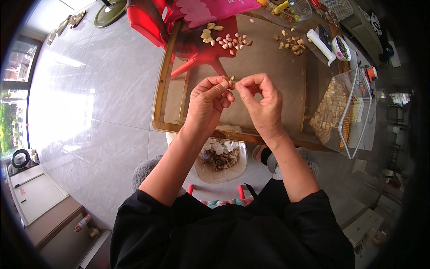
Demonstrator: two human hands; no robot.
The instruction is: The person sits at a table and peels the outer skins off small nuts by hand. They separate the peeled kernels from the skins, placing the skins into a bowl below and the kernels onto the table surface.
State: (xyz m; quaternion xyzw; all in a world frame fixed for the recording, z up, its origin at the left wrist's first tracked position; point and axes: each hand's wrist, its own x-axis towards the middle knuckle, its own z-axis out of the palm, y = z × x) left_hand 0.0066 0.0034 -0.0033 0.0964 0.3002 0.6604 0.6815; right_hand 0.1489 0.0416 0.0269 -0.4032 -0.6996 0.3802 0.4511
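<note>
My left hand (210, 95) pinches a small brown nut piece (230, 82) with a pale tip, which looks like a peanut in a broken shell. At its right side, the thumb and forefinger of my right hand (260, 97) close on the edge of the piece. Both hands are above the near part of a glass-topped table (268, 117). Farther back lie several pinkish kernels (231, 42), with pale yellow pieces (207, 33) to their left. A small heap of brown, knobbly nuts (295, 45) sits to the right.
A lined waste bin (237, 173) with shells and tissue stands below the near table edge. At the right are a wire-handled basket (331, 107) and a small bowl (341, 48). A pink bag (215, 11), a clear tray (294, 15) and a red plastic chair (144, 23) are at the back.
</note>
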